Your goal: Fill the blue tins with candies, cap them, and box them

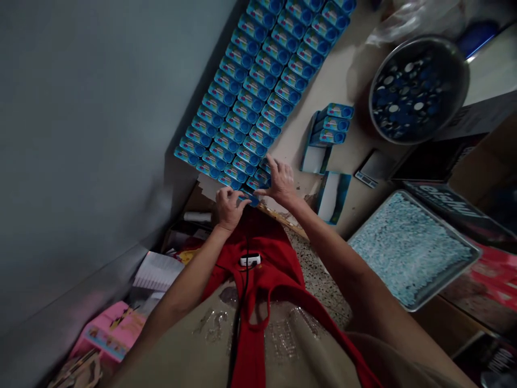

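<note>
Small blue printed boxes point(229, 129) stand packed in long slanting rows on the table, each with a round blue spot on its top. At the near end of the rows, my left hand point(229, 208) has its fingers curled and its thumb pinching the edge of a blue box point(252, 199). My right hand point(281, 180) is beside the same end, thumb and fingers spread apart along the last boxes of the right-hand row. Its thumb tip touches the near box. The hands partly hide these nearest boxes.
Right of the rows, open blue cartons point(334, 196) lie near three blue boxes point(333, 124). Beyond are a digital scale point(374, 167), a metal bowl point(375, 116) of blue and white round pieces, and a tray point(470, 253) of pale blue bits. A grey wall point(89, 118) borders the left.
</note>
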The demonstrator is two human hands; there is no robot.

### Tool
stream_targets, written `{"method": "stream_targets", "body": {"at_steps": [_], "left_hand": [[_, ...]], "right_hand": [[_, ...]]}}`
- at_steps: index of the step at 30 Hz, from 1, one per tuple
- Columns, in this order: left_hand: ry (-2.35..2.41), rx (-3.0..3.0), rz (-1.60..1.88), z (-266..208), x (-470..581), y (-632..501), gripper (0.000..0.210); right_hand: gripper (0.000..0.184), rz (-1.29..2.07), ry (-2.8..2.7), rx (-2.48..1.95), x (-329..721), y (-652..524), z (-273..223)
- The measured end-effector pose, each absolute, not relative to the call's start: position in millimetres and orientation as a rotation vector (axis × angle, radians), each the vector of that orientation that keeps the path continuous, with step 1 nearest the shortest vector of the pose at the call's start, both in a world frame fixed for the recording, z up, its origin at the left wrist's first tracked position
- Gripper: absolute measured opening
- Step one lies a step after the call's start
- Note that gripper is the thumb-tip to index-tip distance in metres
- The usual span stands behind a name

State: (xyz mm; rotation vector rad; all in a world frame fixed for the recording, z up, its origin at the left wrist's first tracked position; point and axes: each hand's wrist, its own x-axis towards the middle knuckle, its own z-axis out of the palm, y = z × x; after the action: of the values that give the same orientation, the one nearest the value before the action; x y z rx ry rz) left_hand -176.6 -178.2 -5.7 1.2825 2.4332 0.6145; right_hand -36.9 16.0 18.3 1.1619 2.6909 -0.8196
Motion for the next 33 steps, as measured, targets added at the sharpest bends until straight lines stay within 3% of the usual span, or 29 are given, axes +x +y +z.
{"method": "stream_targets", "body": {"at_steps": [7,16,21,24,28,33], "left_hand": [[2.383,1.260,0.785,-13,-184,-183,0.017],[2.497,1.412,0.732,-10,-190,-165,0.026],[2.350,1.606,0.615,5,-198,-163,0.023],[2.100,1.795,0.474,17,-208,-165,0.035],[1.886,1.971,0.268,22,-217,-157,0.051],[1.885,1.985,0.211,11,-216,-139,0.043]], "right_hand": [[0.133,-0.659,2.560,1.286,-63,-7,23],[0.117,-0.720,2.668,1.219,-29,13,57],[0.097,-0.510,2.820,1.356,54,45,74],[0.081,-0.436,2.814,1.398,89,77,61],[0.064,-0.486,2.797,1.285,108,106,34],[0.057,-0.579,2.796,1.131,107,108,14]]}}
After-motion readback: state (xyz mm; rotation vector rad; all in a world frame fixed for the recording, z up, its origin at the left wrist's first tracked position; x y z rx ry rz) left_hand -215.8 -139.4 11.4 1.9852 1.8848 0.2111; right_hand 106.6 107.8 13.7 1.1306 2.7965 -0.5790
